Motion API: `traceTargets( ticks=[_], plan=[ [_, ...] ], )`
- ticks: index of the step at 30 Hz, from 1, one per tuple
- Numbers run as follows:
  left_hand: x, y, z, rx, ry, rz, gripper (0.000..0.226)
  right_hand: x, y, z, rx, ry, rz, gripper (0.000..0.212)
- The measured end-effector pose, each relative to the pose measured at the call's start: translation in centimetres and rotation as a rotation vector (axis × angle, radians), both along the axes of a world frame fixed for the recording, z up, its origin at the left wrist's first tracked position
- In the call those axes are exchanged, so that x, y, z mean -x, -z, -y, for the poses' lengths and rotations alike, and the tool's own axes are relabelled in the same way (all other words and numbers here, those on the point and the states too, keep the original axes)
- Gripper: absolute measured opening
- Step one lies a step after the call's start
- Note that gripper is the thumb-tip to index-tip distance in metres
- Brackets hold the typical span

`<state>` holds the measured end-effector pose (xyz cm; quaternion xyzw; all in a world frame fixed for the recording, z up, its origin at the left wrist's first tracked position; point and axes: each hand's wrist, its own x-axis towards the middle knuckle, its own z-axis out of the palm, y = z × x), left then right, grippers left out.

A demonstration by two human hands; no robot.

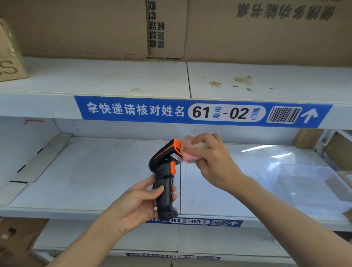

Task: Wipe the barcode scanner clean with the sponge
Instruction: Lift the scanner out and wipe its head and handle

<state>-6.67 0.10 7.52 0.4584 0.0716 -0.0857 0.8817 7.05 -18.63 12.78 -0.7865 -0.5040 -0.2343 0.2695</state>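
A black barcode scanner (pixel 165 173) with orange trim and an orange trigger stands upright in front of the middle shelf. My left hand (pixel 141 203) grips its handle from the left, thumb across the front. My right hand (pixel 208 159) pinches a pale pink sponge (pixel 187 154) and presses it against the scanner's front face, at the head's right side. My fingers hide most of the sponge.
White metal shelves (pixel 98 190) with blue labels span the view. A clear plastic tray (pixel 311 183) lies on the middle shelf at right. Cardboard boxes (pixel 75 20) fill the top shelf; more cartons (pixel 13 233) sit at lower left.
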Motion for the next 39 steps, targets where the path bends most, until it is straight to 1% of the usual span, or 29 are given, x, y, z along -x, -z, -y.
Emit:
traceTargets(
  ticks=[2, 3, 4, 7, 9, 11, 14, 16, 18, 20, 23, 26, 28, 31, 33, 34, 35, 36, 37, 38, 39],
  plan=[
    [0.1, 0.0, -0.1, -0.031, -0.015, -0.014, 0.046, -0.2, 0.1, 0.5, 0.1, 0.026, 0.005, 0.049],
    [0.1, 0.1, -0.1, -0.039, -0.023, -0.019, 0.044, -0.3, 0.2, 0.7, 0.101, 0.035, 0.005, 0.05],
    [0.0, 0.1, 0.0, -0.042, -0.03, -0.026, 0.043, -0.3, 0.1, 0.7, 0.067, 0.04, -0.003, 0.05],
    [-0.2, 0.1, 0.3, -0.035, -0.031, -0.042, 0.042, 0.1, -0.1, 0.0, -0.117, 0.011, -0.056, 0.049],
    [-0.3, 0.2, 0.4, -0.02, -0.016, -0.044, 0.044, 0.5, -0.1, -0.6, -0.15, -0.033, -0.073, 0.045],
    [-0.1, 0.5, 0.1, -0.008, 0.0, -0.04, 0.05, 0.6, 0.1, -0.7, -0.11, -0.048, -0.099, 0.045],
    [0.1, 0.9, -0.4, -0.006, 0.033, -0.026, 0.056, 0.1, 0.5, 0.1, 0.036, -0.052, -0.088, 0.047],
    [0.2, 1.0, -0.5, -0.018, 0.044, -0.028, 0.056, -0.1, 0.8, 0.7, 0.142, -0.045, -0.056, 0.043],
    [0.2, 1.0, -0.4, -0.025, 0.032, -0.051, 0.054, -0.1, 0.8, 1.0, 0.195, -0.015, -0.044, 0.041],
    [0.1, 1.0, -0.3, -0.028, 0.014, -0.057, 0.053, -0.1, 0.6, 1.0, 0.132, -0.005, -0.055, 0.043],
    [-0.3, 0.7, -0.2, -0.018, 0.012, -0.059, 0.053, 0.2, -0.2, 0.3, -0.082, -0.023, -0.216, 0.038],
    [-0.4, 0.5, -0.1, 0.002, 0.02, -0.057, 0.054, 0.7, -0.6, -0.3, -0.122, -0.113, -0.301, 0.036],
    [-0.3, 0.5, -0.1, 0.016, 0.028, -0.048, 0.056, 0.6, -0.6, -0.2, -0.094, -0.117, -0.27, 0.039],
    [-0.3, 0.4, -0.3, 0.047, 0.016, -0.037, 0.055, -0.2, -0.6, 0.2, 0.034, -0.123, -0.177, 0.038],
    [-0.6, 0.2, 0.0, 0.053, -0.015, -0.061, 0.047, -1.1, 0.0, 0.3, 0.097, -0.065, -0.127, 0.041],
    [-0.7, 0.0, 0.2, 0.058, -0.04, -0.073, 0.044, -1.2, 0.5, 0.2, 0.113, 0.004, -0.106, 0.041],
    [-0.8, -0.2, 0.3, 0.063, -0.064, -0.08, 0.041, -1.2, 1.0, 0.1, 0.091, 0.093, -0.102, 0.041],
    [-1.0, -0.5, 0.5, 0.069, -0.082, -0.082, 0.039, -0.9, 1.5, 0.1, 0.018, 0.172, -0.107, 0.043],
    [-1.1, -0.7, 0.6, 0.073, -0.096, -0.083, 0.038, -0.5, 1.9, -0.1, -0.081, 0.205, -0.088, 0.046],
    [-1.3, -1.0, 0.7, 0.083, -0.106, -0.084, 0.036, 0.0, 2.3, -0.3, -0.169, 0.196, -0.025, 0.052],
    [-1.3, -1.2, 0.9, 0.101, -0.112, -0.086, 0.035, 0.4, 2.7, -0.6, -0.211, 0.166, 0.071, 0.058]
  ],
)
